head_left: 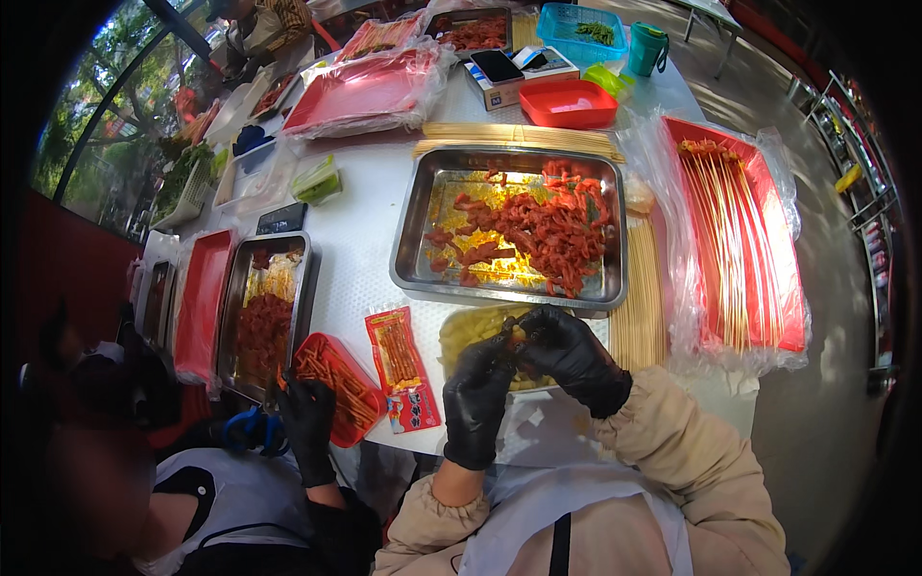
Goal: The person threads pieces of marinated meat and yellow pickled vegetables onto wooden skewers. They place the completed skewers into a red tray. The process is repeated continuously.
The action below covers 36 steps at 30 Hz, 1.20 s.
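My left hand (478, 392) and my right hand (574, 354), both in black gloves, meet fingertip to fingertip. Pinched between them is a small brownish piece of food (518, 333), mostly hidden by the fingers. Below them sits a tray of pale yellow-green cut pieces (462, 333), partly covered by my hands. Just beyond it lies a steel tray (408, 252) with strips of red marinated meat (536, 230), heaped towards its right side. A bundle of bamboo skewers (643, 302) lies to the right of my right hand.
At the right, a red tray (778, 237) in plastic film holds meat-tipped skewers (727, 237). A co-worker's gloved hand (308, 425) is at a red container of thin sticks (369, 421), left of a red food packet (403, 367). Beyond stand a phone (497, 66) and a red bowl (569, 104).
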Each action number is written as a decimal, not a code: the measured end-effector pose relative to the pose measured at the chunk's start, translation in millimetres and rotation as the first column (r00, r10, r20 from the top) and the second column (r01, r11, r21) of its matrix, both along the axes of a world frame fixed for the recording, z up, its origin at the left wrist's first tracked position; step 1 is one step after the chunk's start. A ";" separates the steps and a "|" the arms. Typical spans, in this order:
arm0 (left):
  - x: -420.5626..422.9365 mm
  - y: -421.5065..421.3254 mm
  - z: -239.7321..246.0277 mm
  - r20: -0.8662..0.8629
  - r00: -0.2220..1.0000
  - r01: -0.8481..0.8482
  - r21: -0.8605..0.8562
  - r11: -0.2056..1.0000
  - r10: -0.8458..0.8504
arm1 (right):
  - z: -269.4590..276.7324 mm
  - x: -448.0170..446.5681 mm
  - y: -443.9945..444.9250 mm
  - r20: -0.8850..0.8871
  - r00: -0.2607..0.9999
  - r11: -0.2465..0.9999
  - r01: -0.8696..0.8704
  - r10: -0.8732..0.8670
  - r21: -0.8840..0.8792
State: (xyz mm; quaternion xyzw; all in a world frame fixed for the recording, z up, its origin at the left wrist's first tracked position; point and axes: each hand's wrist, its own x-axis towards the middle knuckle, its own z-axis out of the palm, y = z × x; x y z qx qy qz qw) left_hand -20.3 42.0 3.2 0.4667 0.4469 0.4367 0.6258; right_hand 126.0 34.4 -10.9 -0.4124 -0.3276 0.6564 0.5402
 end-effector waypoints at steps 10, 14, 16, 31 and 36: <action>-5.9 2.7 -2.2 -0.005 1.000 0.027 0.023 0.999 -0.027 | -14.3 2.0 0.0 0.068 0.996 0.980 -0.062 0.050 0.188; -6.8 3.5 2.4 -0.042 0.996 0.077 -0.016 0.997 -0.078 | -11.6 2.1 0.1 0.132 0.991 0.979 -0.049 0.023 0.199; -8.1 2.4 -0.4 0.003 0.999 0.055 -0.038 0.998 -0.055 | -12.5 -0.8 -0.9 0.118 0.993 0.981 -0.033 0.010 0.193; -13.9 3.3 2.0 0.030 0.993 0.114 -0.147 0.983 -0.111 | -7.1 16.1 0.2 0.067 0.995 0.995 -0.082 0.078 0.054; -15.9 3.8 -2.3 -0.482 0.873 0.283 0.389 0.877 -0.067 | -1.9 32.1 1.3 0.013 0.983 0.980 -0.183 0.184 -0.077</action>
